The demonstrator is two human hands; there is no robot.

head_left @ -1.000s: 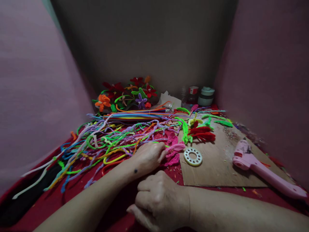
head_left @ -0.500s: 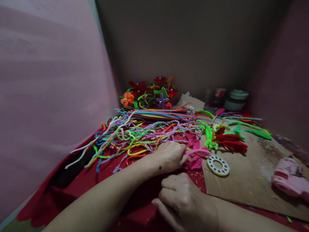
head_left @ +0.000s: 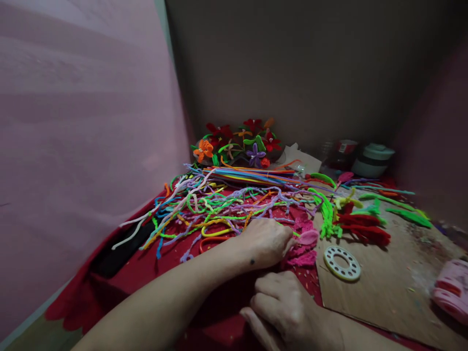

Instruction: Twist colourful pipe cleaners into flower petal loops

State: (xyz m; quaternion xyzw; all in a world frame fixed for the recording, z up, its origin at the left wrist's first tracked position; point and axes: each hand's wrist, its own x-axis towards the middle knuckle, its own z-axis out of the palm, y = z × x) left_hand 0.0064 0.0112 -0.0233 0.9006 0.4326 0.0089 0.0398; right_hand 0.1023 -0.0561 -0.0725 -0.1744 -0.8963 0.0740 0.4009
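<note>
My left hand (head_left: pixel 269 242) reaches across from the lower left, its fingers closed in a pinch. A pink pipe-cleaner petal (head_left: pixel 309 238) sticks out past its fingertips, with a bit of green beside it. Beneath and around that petal lie more fuzzy pink pipe-cleaner pieces (head_left: pixel 303 258) on the red cloth. Nearer to me, my right hand (head_left: pixel 283 309) is curled, knuckles up, just below the left wrist. Whatever its fingers close on is hidden from view.
Tangled coloured pipe cleaners (head_left: pixel 219 209) cover the cloth, with yellow-handled scissors (head_left: pixel 217 229) among them. Made flowers (head_left: pixel 237 144) stand behind. At right, a cardboard sheet (head_left: pixel 369 297) carries a white ring with holes (head_left: pixel 342 263), red pieces (head_left: pixel 363 228) and a pink tool (head_left: pixel 451 290).
The view has swung a little left, so everything sits further right. The pink petal at my left fingertips now looks shorter and more turned. Both hands keep nearly the same pose.
</note>
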